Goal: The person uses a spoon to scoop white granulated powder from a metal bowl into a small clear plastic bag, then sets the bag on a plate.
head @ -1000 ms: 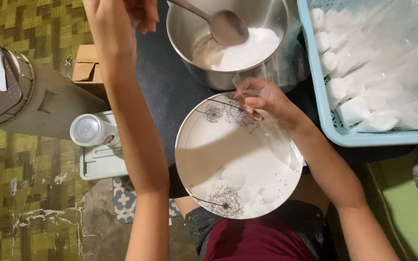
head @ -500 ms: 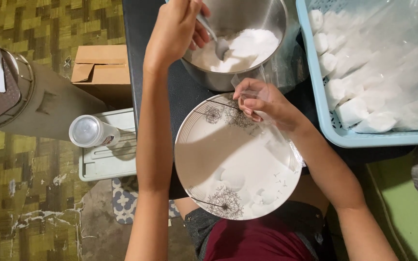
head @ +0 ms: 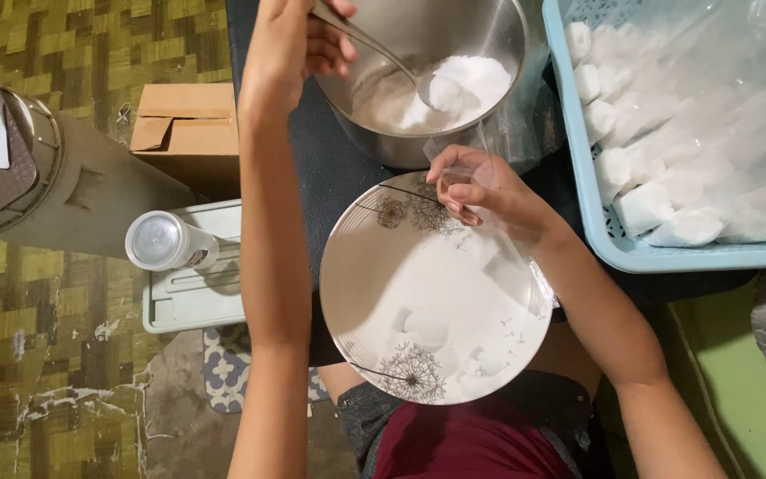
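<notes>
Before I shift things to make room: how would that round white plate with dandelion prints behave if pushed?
The round white dandelion-print plate looks rigid and glossy, so it would probably slide, not bend. It seems breakable, likely ceramic. It overhangs the lap, so it might tip.

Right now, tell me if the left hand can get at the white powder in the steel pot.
Probably yes: the left hand already holds a spoon in the white powder, and the steel pot is uncovered.

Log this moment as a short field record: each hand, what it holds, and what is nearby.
left hand: holds spoon, its bowl in white powder inside pot
right hand: fingers pinch a clear bag over plate
plate: white lumps on it
basket: blue, filled white packets, right of pot
floor side: cardboard box, white bottle
</notes>
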